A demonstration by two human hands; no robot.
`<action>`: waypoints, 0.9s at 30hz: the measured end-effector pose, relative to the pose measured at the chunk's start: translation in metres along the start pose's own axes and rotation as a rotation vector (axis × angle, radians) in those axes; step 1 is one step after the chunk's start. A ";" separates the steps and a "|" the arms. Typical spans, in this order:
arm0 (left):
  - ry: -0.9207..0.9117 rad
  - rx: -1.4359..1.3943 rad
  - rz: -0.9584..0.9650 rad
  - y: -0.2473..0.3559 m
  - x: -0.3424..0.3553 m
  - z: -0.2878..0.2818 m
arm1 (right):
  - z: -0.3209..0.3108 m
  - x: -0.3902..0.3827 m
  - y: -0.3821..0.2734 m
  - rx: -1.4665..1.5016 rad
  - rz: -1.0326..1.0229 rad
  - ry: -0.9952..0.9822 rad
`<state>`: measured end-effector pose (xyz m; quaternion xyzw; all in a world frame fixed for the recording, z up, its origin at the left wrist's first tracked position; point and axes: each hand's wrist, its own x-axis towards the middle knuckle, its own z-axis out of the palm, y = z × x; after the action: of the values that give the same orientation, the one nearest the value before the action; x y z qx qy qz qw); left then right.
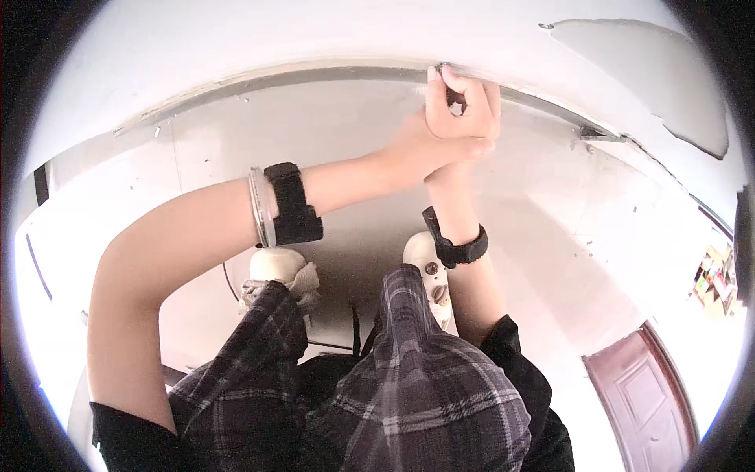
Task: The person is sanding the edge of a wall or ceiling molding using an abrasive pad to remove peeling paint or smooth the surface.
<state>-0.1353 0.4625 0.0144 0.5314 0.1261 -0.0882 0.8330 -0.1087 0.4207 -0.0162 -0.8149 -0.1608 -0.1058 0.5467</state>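
Observation:
My left hand (413, 145) reaches across from the left and closes round the base of my right hand. My right hand (464, 110) is raised, with its thumb and curled forefinger close together at the edge of a large white panel (314, 35). A small dark spot shows at those fingertips; I cannot make out whether it is held. The hands overlap, so some fingers are hidden. A black strap (292, 203) and a pale bracelet (261, 206) circle my left forearm, and another black strap (458, 250) is on my right wrist.
Below the hands are my plaid-covered legs (425, 385) and pale shoes (277, 265). Small bits lie scattered on the light floor (535, 228). A bracket-like piece (599, 137) juts from the panel's edge at right. A reddish-brown door (641, 393) stands at lower right.

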 end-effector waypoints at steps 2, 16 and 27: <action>-0.010 -0.007 0.030 -0.003 0.001 0.001 | 0.000 -0.001 0.002 0.033 0.005 -0.028; 0.121 0.084 -0.042 -0.003 -0.016 -0.009 | -0.003 -0.001 0.020 -0.008 -0.056 0.102; 0.090 0.093 -0.033 -0.006 -0.016 -0.008 | -0.003 -0.001 0.007 0.050 0.051 0.070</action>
<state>-0.1530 0.4673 0.0115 0.5707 0.1681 -0.0838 0.7994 -0.1068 0.4154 -0.0211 -0.8006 -0.1236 -0.1162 0.5747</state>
